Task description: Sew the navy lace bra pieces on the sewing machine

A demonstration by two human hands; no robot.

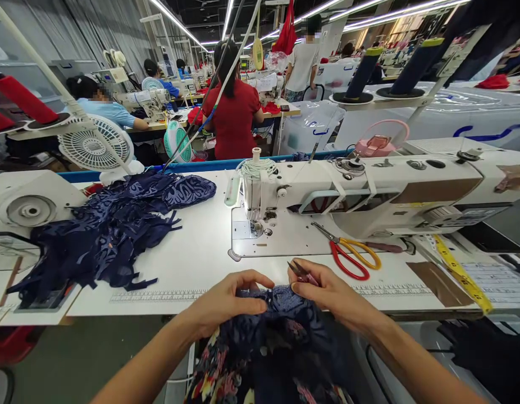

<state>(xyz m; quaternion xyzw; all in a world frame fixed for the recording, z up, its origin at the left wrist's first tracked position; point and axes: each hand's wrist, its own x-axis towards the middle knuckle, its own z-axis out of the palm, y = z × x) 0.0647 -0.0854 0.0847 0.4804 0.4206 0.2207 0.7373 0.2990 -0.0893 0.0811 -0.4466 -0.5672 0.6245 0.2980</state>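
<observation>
A navy lace garment piece (281,322) hangs over the table's front edge, in front of the patterned cloth on my lap. My left hand (230,297) is closed on its upper edge, pinching the lace between thumb and fingers. Close by on the right, my right hand (327,286) holds small thread snips (301,273), blades pointing up and left. Its thumb and fingertips also touch the lace edge. Beyond my hands stands a white sewing machine (310,185), its needle area just ahead. Part of the garment is in dark shadow.
A heap of navy lace pieces (117,224) covers the left of the table. Large scissors (352,255) with red and yellow handles lie right of the needle area. A yellow tape measure (460,272) and paper lie further right. A ruler strip (159,295) runs along the front edge. Other people sit ahead.
</observation>
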